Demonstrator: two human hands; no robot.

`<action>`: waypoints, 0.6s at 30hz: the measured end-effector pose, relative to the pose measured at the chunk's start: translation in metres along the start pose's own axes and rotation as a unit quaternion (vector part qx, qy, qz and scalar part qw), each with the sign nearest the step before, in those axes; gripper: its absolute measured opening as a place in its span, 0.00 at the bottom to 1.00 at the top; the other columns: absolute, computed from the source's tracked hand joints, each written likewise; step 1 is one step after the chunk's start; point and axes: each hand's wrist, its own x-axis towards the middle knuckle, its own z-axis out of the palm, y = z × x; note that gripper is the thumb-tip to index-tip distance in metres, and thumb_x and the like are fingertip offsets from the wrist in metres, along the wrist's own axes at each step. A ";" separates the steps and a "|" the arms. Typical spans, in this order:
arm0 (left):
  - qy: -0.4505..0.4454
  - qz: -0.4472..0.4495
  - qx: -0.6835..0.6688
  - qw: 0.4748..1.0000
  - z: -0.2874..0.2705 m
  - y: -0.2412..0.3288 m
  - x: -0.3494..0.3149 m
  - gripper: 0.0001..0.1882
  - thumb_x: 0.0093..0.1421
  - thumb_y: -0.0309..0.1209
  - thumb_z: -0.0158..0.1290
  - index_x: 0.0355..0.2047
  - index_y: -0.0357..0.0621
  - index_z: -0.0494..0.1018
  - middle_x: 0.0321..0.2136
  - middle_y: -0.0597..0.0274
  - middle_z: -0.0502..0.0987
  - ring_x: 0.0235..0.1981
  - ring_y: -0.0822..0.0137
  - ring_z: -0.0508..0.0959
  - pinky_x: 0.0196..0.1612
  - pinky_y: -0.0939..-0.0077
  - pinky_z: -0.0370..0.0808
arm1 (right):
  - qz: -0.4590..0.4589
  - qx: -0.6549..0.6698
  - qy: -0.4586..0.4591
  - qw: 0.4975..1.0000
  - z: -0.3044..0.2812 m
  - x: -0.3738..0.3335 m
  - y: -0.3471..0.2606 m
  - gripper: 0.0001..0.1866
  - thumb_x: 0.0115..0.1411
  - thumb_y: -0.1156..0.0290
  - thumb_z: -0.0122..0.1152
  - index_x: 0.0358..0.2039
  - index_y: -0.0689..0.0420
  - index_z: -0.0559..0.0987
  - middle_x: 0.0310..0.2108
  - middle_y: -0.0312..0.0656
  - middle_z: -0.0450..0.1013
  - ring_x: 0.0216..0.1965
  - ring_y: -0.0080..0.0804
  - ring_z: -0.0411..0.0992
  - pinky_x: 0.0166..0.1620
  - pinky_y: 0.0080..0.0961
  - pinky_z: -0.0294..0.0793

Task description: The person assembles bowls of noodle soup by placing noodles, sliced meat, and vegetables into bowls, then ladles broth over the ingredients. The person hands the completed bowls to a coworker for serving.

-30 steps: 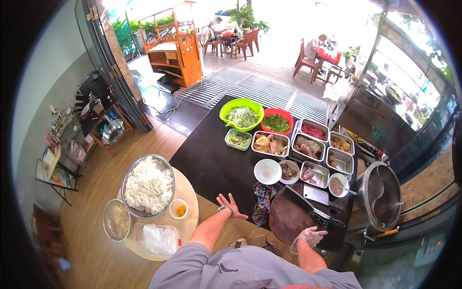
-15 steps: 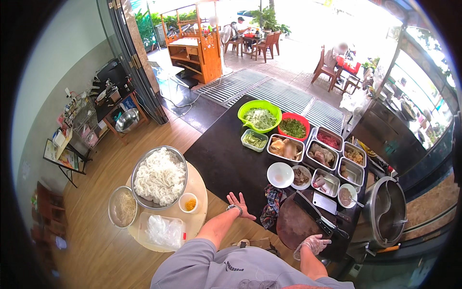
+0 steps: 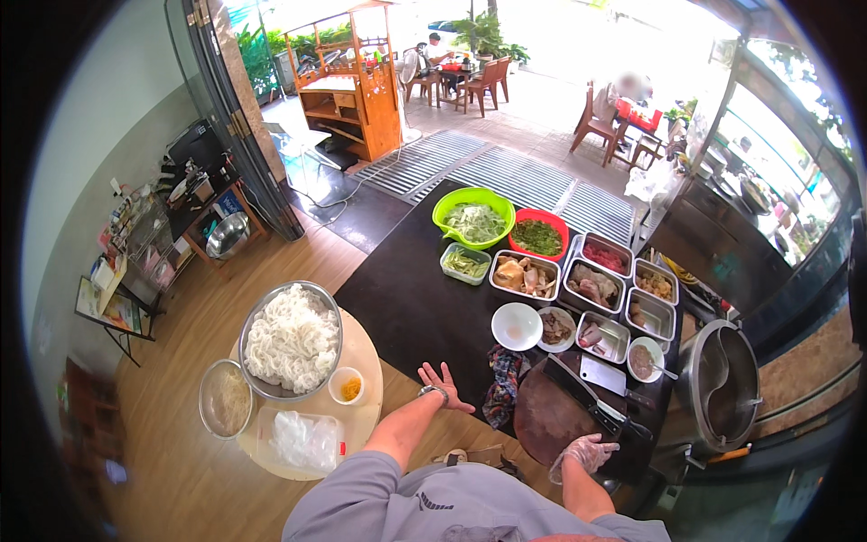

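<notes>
My left hand (image 3: pixel 446 388), bare with a watch at the wrist, rests at the near edge of the black table (image 3: pixel 388 298), its fingers spread and nothing in them. A clear plastic glove covers my right hand (image 3: pixel 589 453), which lies by the lower right rim of the round brown chopping board (image 3: pixel 549 411). Its fingers stretch out to the right and hold nothing. Across the board's right side lie black-handled knives (image 3: pixel 578 387), and a cleaver (image 3: pixel 602 374) is just beyond. Between my left hand and the board sits a crumpled patterned cloth (image 3: pixel 502 388).
Ahead are a white bowl (image 3: pixel 517 326), steel trays of meat (image 3: pixel 592 285), a green colander (image 3: pixel 474 218) and a red bowl of chopped greens (image 3: pixel 539 234). At left, a round table (image 3: pixel 366 348) carries a basin of white noodles (image 3: pixel 291 343). A large divided pot (image 3: pixel 722 384) stands at right.
The whole view has shifted slightly, with the scene sliding left in the picture. Both hands keep nearly the same pose and place by the table and board.
</notes>
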 end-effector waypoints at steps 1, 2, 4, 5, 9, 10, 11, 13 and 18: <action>-0.005 0.001 0.005 1.000 0.000 0.000 0.001 0.93 0.34 0.84 0.59 0.68 0.29 0.10 0.63 0.11 0.09 0.66 0.18 0.10 0.69 0.26 0.20 | 0.002 0.006 -0.012 1.000 -0.006 -0.002 -0.002 0.36 0.72 0.49 0.46 0.73 0.57 0.59 0.63 0.55 0.69 0.59 0.51 0.74 0.59 0.46 0.76; -0.009 0.002 0.010 1.000 0.000 0.000 0.002 0.93 0.34 0.84 0.59 0.67 0.29 0.09 0.63 0.10 0.09 0.66 0.18 0.10 0.69 0.26 0.21 | 0.005 0.012 -0.024 1.000 -0.013 -0.003 -0.004 0.36 0.72 0.50 0.46 0.73 0.58 0.58 0.64 0.56 0.69 0.60 0.52 0.73 0.61 0.45 0.74; -0.012 0.004 0.021 1.000 0.001 0.002 0.003 0.93 0.34 0.84 0.58 0.67 0.28 0.09 0.63 0.10 0.10 0.66 0.18 0.11 0.69 0.26 0.21 | 0.009 0.016 -0.037 0.999 -0.020 -0.005 -0.007 0.36 0.72 0.51 0.46 0.73 0.59 0.57 0.64 0.57 0.68 0.62 0.52 0.72 0.62 0.45 0.73; -0.013 0.005 0.026 1.000 0.001 0.001 0.003 0.93 0.35 0.84 0.58 0.67 0.28 0.10 0.64 0.10 0.10 0.66 0.18 0.11 0.69 0.26 0.21 | 0.010 0.014 -0.040 0.999 -0.021 -0.005 -0.008 0.36 0.72 0.51 0.46 0.73 0.59 0.57 0.65 0.57 0.68 0.62 0.52 0.71 0.63 0.46 0.73; -0.011 0.016 0.039 0.999 0.004 0.000 0.009 0.93 0.34 0.85 0.57 0.68 0.27 0.11 0.65 0.11 0.11 0.66 0.18 0.11 0.69 0.26 0.21 | 0.021 0.017 -0.057 0.998 -0.027 -0.004 -0.010 0.35 0.72 0.52 0.46 0.73 0.58 0.57 0.65 0.56 0.67 0.64 0.51 0.70 0.63 0.46 0.72; -0.017 0.019 0.040 0.999 0.000 0.002 0.005 0.93 0.33 0.86 0.56 0.68 0.27 0.11 0.65 0.11 0.11 0.66 0.18 0.12 0.69 0.26 0.21 | 0.024 0.016 -0.059 0.998 -0.028 -0.004 -0.010 0.35 0.72 0.52 0.46 0.73 0.58 0.57 0.66 0.56 0.67 0.64 0.51 0.69 0.63 0.46 0.72; -0.023 0.022 0.040 0.999 -0.003 0.004 0.001 0.93 0.33 0.86 0.56 0.68 0.27 0.11 0.65 0.12 0.11 0.66 0.17 0.12 0.69 0.26 0.20 | 0.023 0.014 -0.053 0.998 -0.026 -0.003 -0.008 0.35 0.72 0.52 0.46 0.73 0.58 0.57 0.65 0.56 0.67 0.64 0.50 0.70 0.63 0.46 0.73; -0.021 0.017 0.034 0.999 -0.005 0.004 -0.001 0.94 0.32 0.86 0.56 0.68 0.27 0.11 0.65 0.12 0.11 0.67 0.18 0.12 0.69 0.27 0.21 | 0.017 0.013 -0.044 0.999 -0.021 -0.003 -0.007 0.35 0.72 0.52 0.46 0.73 0.57 0.57 0.65 0.55 0.67 0.63 0.50 0.70 0.62 0.46 0.73; -0.016 0.010 0.035 0.999 -0.002 -0.001 0.002 0.95 0.30 0.86 0.57 0.68 0.29 0.11 0.65 0.14 0.11 0.67 0.19 0.12 0.70 0.28 0.23 | 0.015 0.013 -0.043 0.999 -0.020 -0.005 -0.008 0.35 0.72 0.52 0.47 0.73 0.57 0.58 0.64 0.55 0.68 0.62 0.50 0.72 0.61 0.46 0.74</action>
